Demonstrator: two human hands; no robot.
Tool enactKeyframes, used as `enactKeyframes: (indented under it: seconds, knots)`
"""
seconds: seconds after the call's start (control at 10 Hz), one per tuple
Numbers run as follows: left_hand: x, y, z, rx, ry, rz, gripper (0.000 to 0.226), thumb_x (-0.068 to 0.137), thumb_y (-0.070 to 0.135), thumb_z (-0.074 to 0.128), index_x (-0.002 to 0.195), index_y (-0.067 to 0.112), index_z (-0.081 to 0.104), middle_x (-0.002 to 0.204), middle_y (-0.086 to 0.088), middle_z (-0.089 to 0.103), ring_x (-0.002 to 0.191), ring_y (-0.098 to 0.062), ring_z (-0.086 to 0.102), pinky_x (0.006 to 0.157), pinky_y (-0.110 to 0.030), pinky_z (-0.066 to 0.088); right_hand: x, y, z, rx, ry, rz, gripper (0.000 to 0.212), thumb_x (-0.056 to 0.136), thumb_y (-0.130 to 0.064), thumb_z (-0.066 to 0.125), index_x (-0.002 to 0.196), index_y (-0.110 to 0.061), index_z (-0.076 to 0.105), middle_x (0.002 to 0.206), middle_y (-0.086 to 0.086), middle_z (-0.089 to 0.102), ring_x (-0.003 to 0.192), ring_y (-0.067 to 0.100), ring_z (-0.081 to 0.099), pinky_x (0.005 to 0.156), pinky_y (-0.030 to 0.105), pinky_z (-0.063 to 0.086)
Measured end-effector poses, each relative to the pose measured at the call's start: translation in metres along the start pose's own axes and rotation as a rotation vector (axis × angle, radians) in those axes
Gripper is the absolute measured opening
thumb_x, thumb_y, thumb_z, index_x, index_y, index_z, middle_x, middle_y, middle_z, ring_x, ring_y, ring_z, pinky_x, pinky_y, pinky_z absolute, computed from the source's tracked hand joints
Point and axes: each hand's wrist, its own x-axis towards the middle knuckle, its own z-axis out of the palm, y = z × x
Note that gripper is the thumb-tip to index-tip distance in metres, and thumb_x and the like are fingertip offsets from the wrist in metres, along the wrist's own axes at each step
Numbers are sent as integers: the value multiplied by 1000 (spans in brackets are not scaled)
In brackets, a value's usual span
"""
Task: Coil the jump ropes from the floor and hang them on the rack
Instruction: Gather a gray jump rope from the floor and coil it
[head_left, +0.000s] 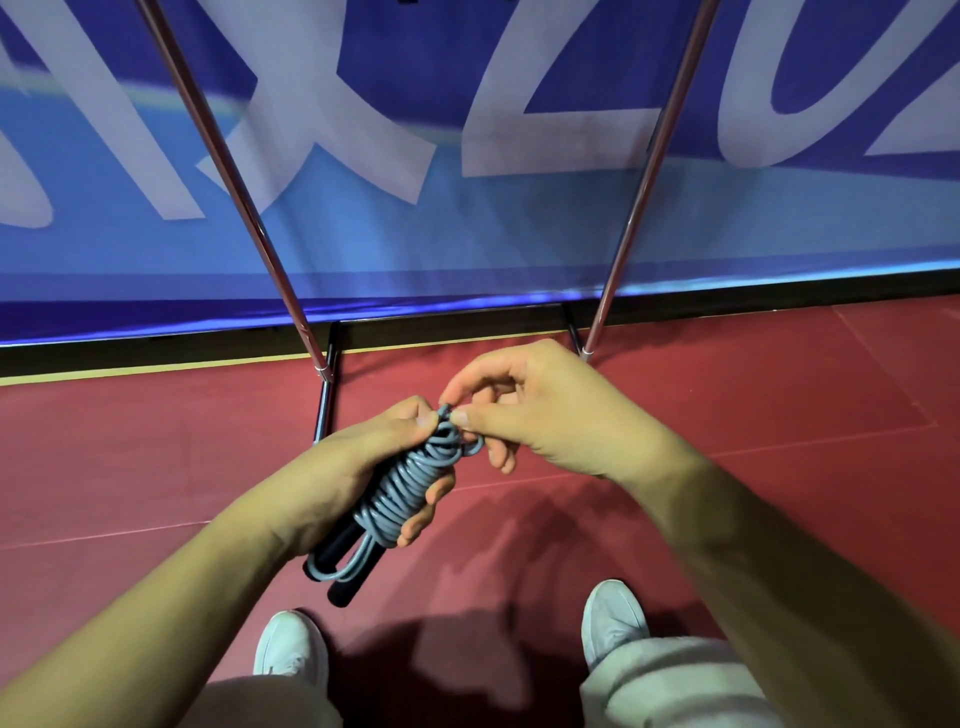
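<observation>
Grey rope (410, 483) sits wound tight around its black handles (347, 590) in my left hand (358, 462), fingers curled round the bundle so the coils cannot spring loose. My right hand (550, 415), at two o'clock from the bundle, pinches the loose end at its top, I judge to tuck it in. Ahead, the rack poles (244, 208) rise at eleven and one o'clock from the red floor (779, 395).

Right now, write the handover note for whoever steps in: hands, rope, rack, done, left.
Left hand grips the coiled grey jump rope, black handles hanging below.
Right hand pinches a rope strand at the coil's top.
Rack poles stand just ahead on the red floor; its top is out of view.
Done: this rope coiled. Left: tuck the strand, hang it on the rack.
</observation>
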Motion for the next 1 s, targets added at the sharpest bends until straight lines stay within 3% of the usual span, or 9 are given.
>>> enactKeyframes:
  seconds: [0.1,0.2,0.3,0.4,0.5,0.6,0.8,0.9,1.0]
  knots:
    - [-13,9,-3,-217,48,-77,35,106,14,38,71,13,34,72,-7,39,62,-8,36,51,-26,34,-1,5,11,-85,64,-23,6,90,0,61,92,-5,64,61,5,55,46,13,56,47,32,51]
    - [-50,-3,-4,-669,-187,193,35,96,31,53,94,-2,40,75,-21,51,56,-25,51,46,-30,42,3,8,11,-21,115,-41,8,92,2,58,93,-3,64,63,7,55,48,13,57,50,33,53]
    - [-55,-7,-7,-620,-131,275,45,89,35,59,101,-4,39,75,-22,54,54,-28,51,50,-31,41,5,5,1,112,59,10,14,97,-5,56,104,-2,67,61,14,59,48,14,57,52,26,51]
    - [-53,-1,-10,-457,-79,287,45,85,32,65,100,0,38,71,-16,61,54,-27,50,47,-30,40,5,7,0,5,-35,28,19,93,-17,65,110,-13,73,67,0,67,52,15,57,54,32,54]
    - [-57,-4,-10,-261,-63,298,52,83,34,76,103,2,40,74,-14,65,55,-26,53,45,-29,42,7,11,0,-93,-33,22,15,87,-13,73,101,-13,76,67,-5,67,51,6,54,53,26,51]
    - [-56,-3,-11,-259,-17,297,51,80,35,72,102,2,39,75,-16,67,55,-27,55,46,-29,43,10,12,3,-84,87,-22,6,82,-8,76,84,-14,74,64,-10,65,47,0,51,49,13,39]
    - [-55,5,-11,-595,-30,293,36,92,36,65,97,10,42,73,-25,64,52,-30,59,48,-30,48,18,-2,6,530,338,9,13,89,5,60,81,-4,64,62,5,59,53,12,55,51,22,48]
    - [-61,19,-13,-628,-30,345,31,91,39,58,95,12,44,75,-25,65,53,-30,61,50,-29,49,14,-20,0,723,457,-28,13,90,5,59,80,-3,62,65,8,59,56,13,57,57,25,53]
    - [-71,36,-20,-535,-17,403,39,89,39,64,108,11,46,88,-26,69,62,-34,64,55,-32,54,8,-47,1,647,496,-70,11,89,2,63,79,-3,63,68,11,57,57,15,58,59,27,55]
